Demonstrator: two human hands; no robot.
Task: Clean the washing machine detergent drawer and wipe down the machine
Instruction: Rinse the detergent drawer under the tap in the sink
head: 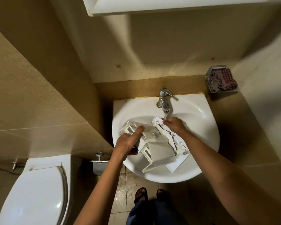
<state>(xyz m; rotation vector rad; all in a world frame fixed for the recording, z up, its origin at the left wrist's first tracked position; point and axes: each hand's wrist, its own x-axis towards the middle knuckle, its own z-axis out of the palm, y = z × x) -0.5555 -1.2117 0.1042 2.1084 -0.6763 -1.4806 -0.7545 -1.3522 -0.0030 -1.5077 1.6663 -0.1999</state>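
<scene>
Well left of the person's fingers, a white toilet (pixel 39 192) is sitting with its lid down, and a metal roll holder (pixel 98 166) is hanging nearer them. The left hand (pixel 127 144) is stretching its index finger onto the detergent drawer (pixel 161 151) while its other fingers are curling round a small blue item (pixel 136 149). The drawer is lying tilted in the white sink (pixel 201 114), between both hands. The right hand (pixel 174 125) is gripping the drawer's far edge, directly under water running from the chrome tap (pixel 165 99). Far right of the fingers, a checked cloth (pixel 226 78) is resting in a soap dish (pixel 216 67).
</scene>
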